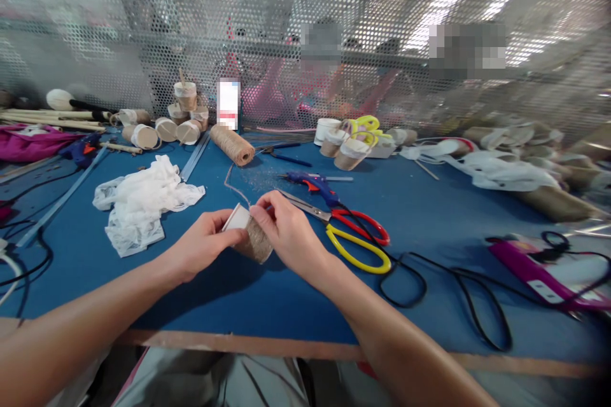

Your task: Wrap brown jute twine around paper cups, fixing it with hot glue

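In the head view, the left hand (205,238) is curled around a small cup (258,245), thumb along its near side, and here's the right hand (284,222), thumb and fingertips pinching a twine strand (237,192) against it! The cup sits tilted between the two hands, above the near part of the blue table (443,210), white rim up to the left, twine covering the rest.

Where's the danger? That strand runs back slack to the spool (232,144), which lies on its side; a sharp tug could set it rolling. Ease that right-hand pinch too soon and the twine could spring loose. Squeeze too hard on the left and the thin-looking rim might buckle.

And look beside the right hand: scissors (317,211), blades parted, an easy nick for a careless knuckle! Just beyond, the glue gun (308,183) could burn if hot, which I can't tell, and its black cord (461,273), looped near the right forearm, could snag a sleeveless elbow.
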Demonstrator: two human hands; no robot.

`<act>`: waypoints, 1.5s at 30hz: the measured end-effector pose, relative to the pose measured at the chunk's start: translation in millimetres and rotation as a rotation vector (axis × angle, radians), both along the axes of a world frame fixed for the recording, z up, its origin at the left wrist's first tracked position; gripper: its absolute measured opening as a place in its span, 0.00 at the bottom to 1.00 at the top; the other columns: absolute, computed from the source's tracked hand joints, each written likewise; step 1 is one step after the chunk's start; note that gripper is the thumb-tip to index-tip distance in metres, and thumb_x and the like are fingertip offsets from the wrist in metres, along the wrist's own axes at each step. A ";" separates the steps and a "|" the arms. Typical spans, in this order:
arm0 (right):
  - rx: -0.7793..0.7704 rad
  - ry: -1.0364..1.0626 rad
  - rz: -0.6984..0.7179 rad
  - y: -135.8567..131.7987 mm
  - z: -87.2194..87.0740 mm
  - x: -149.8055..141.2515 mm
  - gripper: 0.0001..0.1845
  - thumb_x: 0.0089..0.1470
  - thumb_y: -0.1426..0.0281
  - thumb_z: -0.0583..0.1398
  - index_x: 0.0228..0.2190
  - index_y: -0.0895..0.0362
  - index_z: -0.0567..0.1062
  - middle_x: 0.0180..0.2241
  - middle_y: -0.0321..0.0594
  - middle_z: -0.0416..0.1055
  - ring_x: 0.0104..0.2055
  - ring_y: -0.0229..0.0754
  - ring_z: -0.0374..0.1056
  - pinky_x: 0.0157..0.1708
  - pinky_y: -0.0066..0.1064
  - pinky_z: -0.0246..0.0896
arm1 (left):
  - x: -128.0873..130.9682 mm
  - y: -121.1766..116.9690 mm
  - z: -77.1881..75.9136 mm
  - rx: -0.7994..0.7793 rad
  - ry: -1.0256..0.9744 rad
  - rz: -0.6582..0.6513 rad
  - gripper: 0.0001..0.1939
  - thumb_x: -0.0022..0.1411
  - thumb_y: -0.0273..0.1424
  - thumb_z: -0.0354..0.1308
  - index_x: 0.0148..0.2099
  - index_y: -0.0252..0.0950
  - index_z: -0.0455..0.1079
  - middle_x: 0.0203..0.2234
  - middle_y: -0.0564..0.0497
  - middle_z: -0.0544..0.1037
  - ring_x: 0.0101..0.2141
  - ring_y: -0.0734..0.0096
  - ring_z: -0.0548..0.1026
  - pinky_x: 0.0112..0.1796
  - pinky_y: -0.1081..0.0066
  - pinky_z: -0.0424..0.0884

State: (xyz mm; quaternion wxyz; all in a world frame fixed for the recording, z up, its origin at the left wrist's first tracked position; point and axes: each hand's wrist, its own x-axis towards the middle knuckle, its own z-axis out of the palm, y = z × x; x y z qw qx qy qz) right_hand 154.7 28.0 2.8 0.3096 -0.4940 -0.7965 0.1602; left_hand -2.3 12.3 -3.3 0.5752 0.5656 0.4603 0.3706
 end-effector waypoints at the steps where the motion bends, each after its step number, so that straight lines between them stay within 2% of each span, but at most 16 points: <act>1: -0.009 0.018 -0.001 3.6 1.5 2.0 0.08 0.57 0.66 0.49 0.28 0.56 0.62 0.27 0.38 0.67 0.29 0.37 0.64 0.30 0.29 0.58 | -0.9 -0.4 0.1 -0.014 -0.016 0.005 0.08 0.47 0.30 0.56 0.31 0.31 0.71 0.24 0.54 0.72 0.29 0.71 0.67 0.33 0.73 0.61; 4: -0.050 0.044 -0.009 23.1 6.3 6.0 0.11 0.58 0.66 0.47 0.29 0.57 0.64 0.27 0.39 0.69 0.30 0.37 0.65 0.32 0.29 0.59 | -2.9 -1.8 1.5 -0.047 -0.052 0.017 0.08 0.46 0.29 0.57 0.31 0.31 0.70 0.23 0.54 0.72 0.29 0.71 0.67 0.33 0.73 0.61; 7: -0.112 0.028 0.004 55.9 11.0 1.7 0.11 0.58 0.68 0.48 0.31 0.58 0.67 0.29 0.39 0.70 0.32 0.36 0.66 0.33 0.29 0.60 | -4.6 -2.7 3.0 -0.061 -0.079 0.019 0.09 0.46 0.30 0.57 0.31 0.31 0.71 0.23 0.54 0.73 0.29 0.71 0.67 0.34 0.73 0.61; 12: -0.220 -0.041 -0.014 115.8 12.6 -24.7 0.13 0.56 0.66 0.54 0.40 0.60 0.69 0.39 0.41 0.68 0.38 0.40 0.67 0.37 0.37 0.64 | -9.4 -2.1 3.3 -0.082 -0.112 0.005 0.11 0.45 0.29 0.58 0.33 0.31 0.72 0.25 0.53 0.75 0.30 0.70 0.68 0.34 0.73 0.61; 16: -0.299 -0.068 -0.028 143.5 6.8 -45.4 0.16 0.55 0.65 0.55 0.45 0.59 0.67 0.45 0.43 0.66 0.42 0.42 0.66 0.39 0.40 0.64 | -11.9 -0.8 4.8 -0.121 -0.160 -0.039 0.12 0.43 0.27 0.58 0.34 0.31 0.74 0.25 0.53 0.75 0.29 0.71 0.68 0.34 0.74 0.61; 19: -0.312 -0.051 -0.053 154.1 2.4 -52.1 0.16 0.55 0.66 0.55 0.45 0.59 0.67 0.45 0.43 0.65 0.43 0.43 0.65 0.40 0.41 0.63 | -11.9 -1.0 7.5 -0.117 -0.189 -0.094 0.11 0.44 0.25 0.58 0.34 0.31 0.74 0.24 0.54 0.75 0.28 0.73 0.68 0.33 0.75 0.61; 23: -0.325 0.009 -0.169 168.0 -1.0 -52.9 0.17 0.55 0.66 0.55 0.46 0.58 0.66 0.46 0.43 0.65 0.43 0.43 0.65 0.40 0.41 0.63 | -12.2 -2.4 10.3 -0.122 -0.197 -0.151 0.11 0.44 0.24 0.57 0.33 0.32 0.74 0.24 0.54 0.75 0.28 0.74 0.67 0.33 0.75 0.61; 31: -0.485 0.192 -0.399 192.6 -6.6 -51.4 0.18 0.55 0.65 0.55 0.47 0.59 0.66 0.46 0.44 0.65 0.43 0.43 0.65 0.40 0.41 0.64 | -14.5 -3.3 11.4 -0.109 -0.188 -0.166 0.10 0.44 0.26 0.57 0.33 0.31 0.75 0.25 0.53 0.74 0.28 0.72 0.67 0.33 0.74 0.61; 38: -0.650 0.466 -0.446 197.4 -2.4 -51.9 0.18 0.55 0.66 0.55 0.46 0.59 0.66 0.46 0.44 0.65 0.43 0.43 0.65 0.40 0.41 0.63 | -14.4 -1.7 10.0 -0.098 -0.184 -0.187 0.12 0.45 0.27 0.56 0.35 0.30 0.74 0.23 0.53 0.73 0.28 0.72 0.66 0.33 0.74 0.61; 45: -0.812 0.786 -0.421 191.1 3.3 -56.8 0.17 0.55 0.66 0.55 0.46 0.59 0.66 0.46 0.44 0.65 0.43 0.43 0.65 0.39 0.41 0.64 | -15.0 -1.5 8.3 -0.089 -0.162 -0.185 0.12 0.46 0.27 0.56 0.35 0.31 0.74 0.25 0.53 0.75 0.30 0.69 0.68 0.35 0.73 0.62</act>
